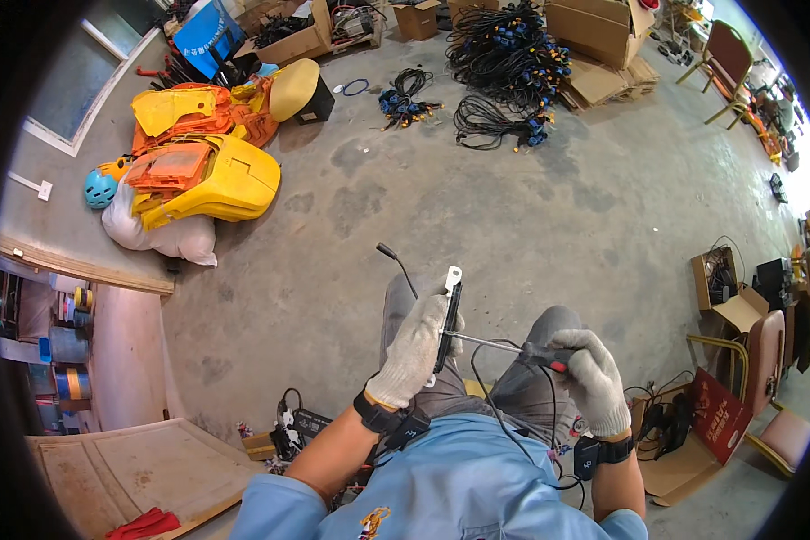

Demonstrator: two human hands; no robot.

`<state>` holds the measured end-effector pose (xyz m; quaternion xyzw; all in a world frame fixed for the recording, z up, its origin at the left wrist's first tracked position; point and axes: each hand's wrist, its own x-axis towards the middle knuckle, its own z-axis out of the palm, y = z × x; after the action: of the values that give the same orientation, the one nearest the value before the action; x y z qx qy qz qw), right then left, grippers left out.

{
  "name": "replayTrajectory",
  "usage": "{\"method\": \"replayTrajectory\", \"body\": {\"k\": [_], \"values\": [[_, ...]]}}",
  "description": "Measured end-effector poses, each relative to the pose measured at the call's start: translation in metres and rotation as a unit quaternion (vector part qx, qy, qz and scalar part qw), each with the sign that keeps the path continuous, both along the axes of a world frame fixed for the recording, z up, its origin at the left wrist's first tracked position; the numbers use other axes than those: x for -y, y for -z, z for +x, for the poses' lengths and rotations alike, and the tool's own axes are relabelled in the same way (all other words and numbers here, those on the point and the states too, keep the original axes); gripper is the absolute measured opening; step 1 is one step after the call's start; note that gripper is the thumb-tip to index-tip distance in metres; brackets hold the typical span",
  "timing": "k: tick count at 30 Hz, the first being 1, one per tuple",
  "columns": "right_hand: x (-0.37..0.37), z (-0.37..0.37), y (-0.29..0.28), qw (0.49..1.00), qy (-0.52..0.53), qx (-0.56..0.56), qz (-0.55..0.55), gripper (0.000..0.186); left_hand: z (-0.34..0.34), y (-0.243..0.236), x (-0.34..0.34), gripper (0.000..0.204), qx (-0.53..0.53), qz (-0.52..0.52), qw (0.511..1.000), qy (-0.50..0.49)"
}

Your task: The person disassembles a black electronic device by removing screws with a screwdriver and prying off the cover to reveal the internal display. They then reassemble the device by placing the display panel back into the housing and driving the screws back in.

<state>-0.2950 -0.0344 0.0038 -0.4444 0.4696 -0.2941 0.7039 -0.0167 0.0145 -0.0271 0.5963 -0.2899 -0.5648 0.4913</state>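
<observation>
Gloved in white knit, my left hand (414, 355) grips a flat black module (448, 328) with a light metal mounting tab (454, 277) at its far end. The module stands on edge above my lap. My right hand (596, 378), also gloved, is closed round the black and red handle of a screwdriver (495, 342). Its shaft points left, and the tip meets the module's side near my left fingers. A black cable with a plug (386, 250) sticks out beyond my left hand. Another black cable (481, 378) loops down across my lap.
Yellow and orange plastic panels (234, 180) lie at the far left beside a blue helmet (101, 189). Heaped black cables (508, 67) and cardboard boxes (594, 31) are at the back. An open carton (684, 450) and a chair (760, 369) stand at my right, a wooden board (144, 468) at near left.
</observation>
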Motion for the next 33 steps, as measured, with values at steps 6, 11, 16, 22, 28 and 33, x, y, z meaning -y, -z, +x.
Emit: {"method": "replayTrajectory", "body": {"k": [6,11,16,22,28,33], "values": [[0.011,-0.008,-0.005,0.983,-0.094,-0.135,-0.078,0.034,-0.002,-0.007,0.003,0.065,0.014,0.026,1.0,0.002],[0.009,-0.008,0.012,0.999,0.012,-0.032,-0.027,0.022,-0.005,0.002,0.007,0.057,-0.007,-0.011,1.0,-0.011],[0.014,-0.012,-0.004,0.992,-0.018,-0.075,-0.102,0.039,-0.014,-0.007,0.016,0.05,0.138,-0.033,0.989,-0.046],[0.017,-0.022,0.012,0.991,-0.077,-0.089,-0.063,0.036,-0.009,0.014,0.004,0.048,-0.009,0.029,0.999,-0.022],[0.017,-0.03,0.005,0.99,-0.06,-0.112,-0.062,0.042,-0.012,0.02,0.007,0.05,-0.002,0.031,0.999,-0.035],[0.021,-0.029,0.004,0.991,-0.052,-0.119,-0.035,0.043,-0.012,0.009,0.012,0.049,0.024,0.03,0.999,0.001]]}}
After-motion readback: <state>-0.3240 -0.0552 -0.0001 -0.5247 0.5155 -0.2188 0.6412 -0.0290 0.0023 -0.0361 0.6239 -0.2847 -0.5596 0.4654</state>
